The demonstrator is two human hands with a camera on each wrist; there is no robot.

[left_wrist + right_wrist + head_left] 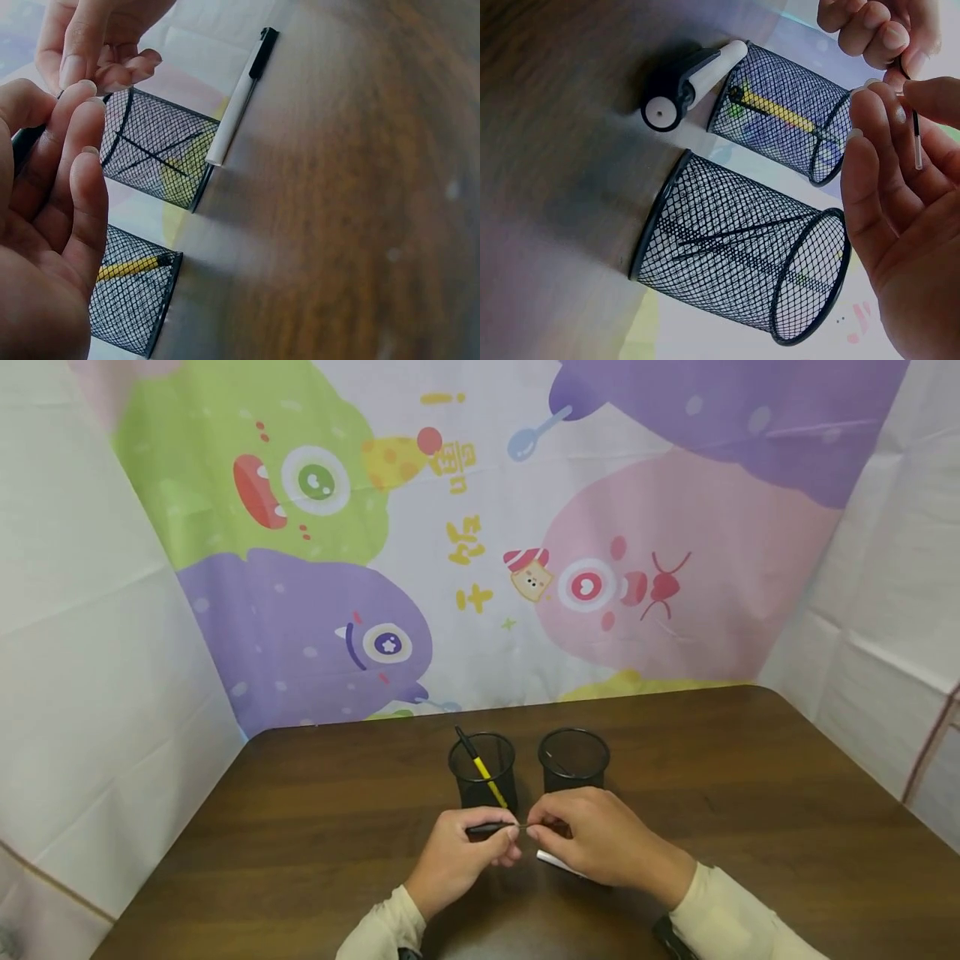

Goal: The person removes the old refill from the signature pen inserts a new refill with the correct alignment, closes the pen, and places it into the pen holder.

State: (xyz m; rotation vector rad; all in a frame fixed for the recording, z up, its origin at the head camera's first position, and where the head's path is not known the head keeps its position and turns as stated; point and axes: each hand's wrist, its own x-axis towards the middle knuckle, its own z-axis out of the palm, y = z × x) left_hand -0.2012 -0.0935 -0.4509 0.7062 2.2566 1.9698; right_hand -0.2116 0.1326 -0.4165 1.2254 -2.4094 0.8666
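In the head view my left hand [461,864] pinches a slim black pen barrel [483,829] between thumb and fingers. My right hand [607,835] faces it, fingertips almost meeting the left ones, and pinches a thin pen refill [917,142]. Dark ink fills part of the refill, and its end is clear. Where barrel and refill come together is mostly hidden by fingertips. Below the right hand a white pen tube [234,112] with a black clip part lies on the table, partly covered by that hand in the head view.
Two black mesh pen cups stand beyond the hands. The left cup [452,768] has a yellow and black pen [483,768] leaning in it; thin dark sticks [735,232] are inside the right cup [606,768]. A patterned cloth [480,668] hangs behind the brown table [337,802].
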